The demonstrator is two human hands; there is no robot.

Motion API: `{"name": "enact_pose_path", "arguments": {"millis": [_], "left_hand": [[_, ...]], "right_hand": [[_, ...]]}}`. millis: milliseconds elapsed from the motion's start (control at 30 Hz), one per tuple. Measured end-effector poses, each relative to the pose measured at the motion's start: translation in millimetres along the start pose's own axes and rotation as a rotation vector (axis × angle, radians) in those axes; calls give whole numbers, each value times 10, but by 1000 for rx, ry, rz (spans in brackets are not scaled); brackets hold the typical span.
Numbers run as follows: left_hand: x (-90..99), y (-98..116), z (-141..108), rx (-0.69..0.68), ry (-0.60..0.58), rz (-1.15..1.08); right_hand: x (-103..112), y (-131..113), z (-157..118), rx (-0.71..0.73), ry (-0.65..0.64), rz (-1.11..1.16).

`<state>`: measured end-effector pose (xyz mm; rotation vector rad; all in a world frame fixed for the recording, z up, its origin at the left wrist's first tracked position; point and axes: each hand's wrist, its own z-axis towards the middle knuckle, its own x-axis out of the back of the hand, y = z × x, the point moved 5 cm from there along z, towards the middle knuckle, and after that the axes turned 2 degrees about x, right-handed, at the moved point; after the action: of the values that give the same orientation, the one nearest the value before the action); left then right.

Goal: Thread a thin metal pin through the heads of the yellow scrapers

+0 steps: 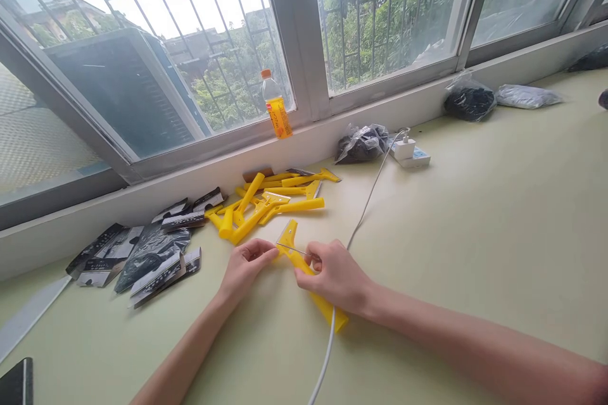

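A yellow scraper (317, 294) lies slanted on the table in front of me, its head pointing away. My left hand (247, 264) pinches the left side of that head between thumb and fingers. Closed around a thin metal rod (293, 249), my right hand (332, 273) rests over the scraper's handle. The rod's tip reaches across the scraper head near the blade edge; its kind is hard to make out, as the fingers cover its other end. Just beyond both hands is a pile of yellow scrapers (251, 218), some with metal blades showing.
Black printed cardboard sleeves (161, 275) are heaped at left. A white cable (365, 205) runs from a charger (405, 149) past the scraper's handle end. A drink bottle (277, 111) stands on the window ledge. Bags of dark items (361, 144) sit along the wall. A dark device (18, 383) is lower left.
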<state>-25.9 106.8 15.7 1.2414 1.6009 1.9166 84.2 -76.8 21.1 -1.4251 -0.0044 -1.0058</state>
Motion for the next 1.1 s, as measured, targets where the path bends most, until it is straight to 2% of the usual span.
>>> {"name": "enact_pose_path", "arguments": {"millis": [233, 433, 533, 700, 900, 1100], "left_hand": [[51, 32, 26, -60, 34, 19], [25, 130, -48, -8, -223, -97], [56, 132, -70, -32, -278, -67], [96, 82, -55, -63, -294, 0], [44, 43, -66, -113, -325, 14], [10, 123, -128, -315, -240, 204]], "right_hand": [[28, -64, -11, 19, -6, -4], [75, -123, -13, 93, -33, 21], [94, -152, -7, 148, -49, 0], [146, -208, -2, 256, -58, -83], [213, -221, -7, 401, -102, -237], [279, -215, -14, 505, -125, -309]]}}
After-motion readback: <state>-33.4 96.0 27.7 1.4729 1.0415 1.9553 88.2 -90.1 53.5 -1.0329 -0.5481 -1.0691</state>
